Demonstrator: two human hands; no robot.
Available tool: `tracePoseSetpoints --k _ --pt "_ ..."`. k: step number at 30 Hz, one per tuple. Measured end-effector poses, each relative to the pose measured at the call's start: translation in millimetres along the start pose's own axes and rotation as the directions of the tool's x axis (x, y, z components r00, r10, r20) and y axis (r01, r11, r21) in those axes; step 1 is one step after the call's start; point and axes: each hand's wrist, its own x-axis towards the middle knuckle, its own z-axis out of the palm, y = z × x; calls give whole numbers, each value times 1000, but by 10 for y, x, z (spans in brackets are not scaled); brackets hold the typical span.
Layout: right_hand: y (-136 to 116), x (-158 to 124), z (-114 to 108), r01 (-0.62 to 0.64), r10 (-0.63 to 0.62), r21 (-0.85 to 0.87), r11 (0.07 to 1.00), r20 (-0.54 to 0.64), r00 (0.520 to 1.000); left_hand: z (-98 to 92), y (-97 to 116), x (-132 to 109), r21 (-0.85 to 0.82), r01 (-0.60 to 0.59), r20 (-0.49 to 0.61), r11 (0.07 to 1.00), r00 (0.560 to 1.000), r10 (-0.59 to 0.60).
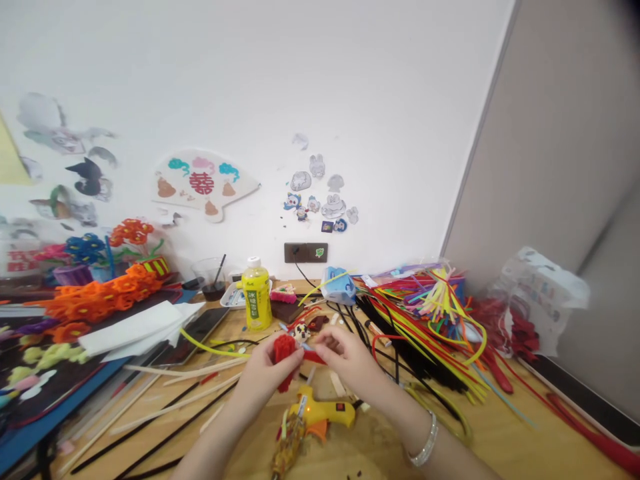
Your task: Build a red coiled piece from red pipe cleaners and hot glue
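Observation:
My left hand [267,370] is closed around a red fuzzy bundle [285,348], which looks like pipe cleaner material rolled into a flower shape. A flat red strip [313,357] runs from the bundle toward my right hand [345,353], whose fingers and thumb pinch its far end. Part of the bundle is hidden behind my left thumb and palm. Both hands are held above the wooden table. Just below them lies a yellow hot glue gun [327,412] with a small orange light on it. A small black-and-white spotted object [301,332] is visible behind my hands.
Loose pipe cleaners [435,333] in many colours spread over the right side. A yellow drink bottle [257,297] stands at the back, beside a white tray [231,295]. Orange fuzzy flowers [100,293], white papers [135,330] and a dark phone [197,335] lie left.

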Motion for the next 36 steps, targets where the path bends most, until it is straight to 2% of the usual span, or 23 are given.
tracePoseSetpoints --k 2,3,5,8,13,18,23,28,31,36 --pt "24 -46 -23 -3 -12 -202 979 -72 997 -54 -9 30 -14 -3 -30 1000 1000 3" --pt "32 -84 -28 -10 -5 -302 953 -49 999 -81 -17 49 -25 -8 -48 1000 999 7" --pt "46 -178 -11 -24 64 -443 896 76 995 -126 -37 86 -56 -22 -85 998 996 17" --pt "79 -305 91 -42 201 -585 810 210 957 -157 -68 129 -122 -43 -120 992 992 29" --pt "125 -375 249 -18 242 -652 758 256 936 -155 -94 148 -201 -15 -89 980 996 -3" --pt "118 -397 232 21 201 -655 755 262 944 -164 -79 133 -234 17 -76 972 997 -35" --pt "118 -389 189 -55 194 -641 765 149 970 -151 -38 118 -233 35 -86 972 995 -57" --pt "101 -322 28 -155 164 -529 835 -31 986 -191 -10 131 -183 5 -151 983 988 -33" --pt "122 -269 -78 -242 180 -420 875 -181 967 -201 11 126 -121 -8 -193 993 981 -16" --pt "206 -221 -147 -321 182 -299 899 -411 893 -108 50 60 -15 -23 -223 1000 975 19"
